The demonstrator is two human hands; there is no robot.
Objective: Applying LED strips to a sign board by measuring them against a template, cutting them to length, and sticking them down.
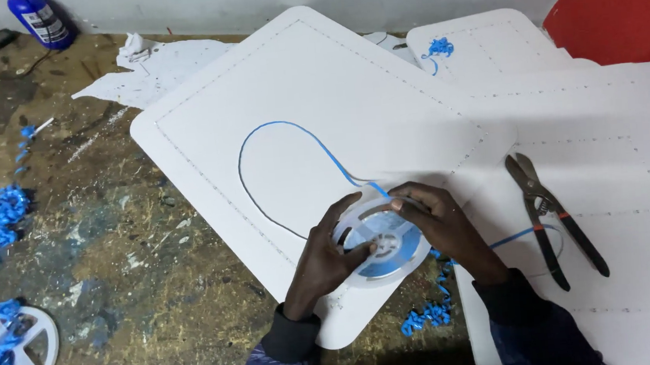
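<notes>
Blue strip [282, 128] loops out ahead of both hands across the white panel [380, 101] on the desk [113, 245]. The left hand [327, 256] clasps the reel [382, 240]; the right hand [440, 223] pinches its rim where strip leaves. Best to steady the reel and feed without twisting. Snips [552, 215] lie just right of the hands.

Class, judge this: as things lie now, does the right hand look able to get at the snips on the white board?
Probably yes. The snips lie in the open just right of the right hand, nothing between them; but that hand is busy holding the reel with the left hand.
</notes>
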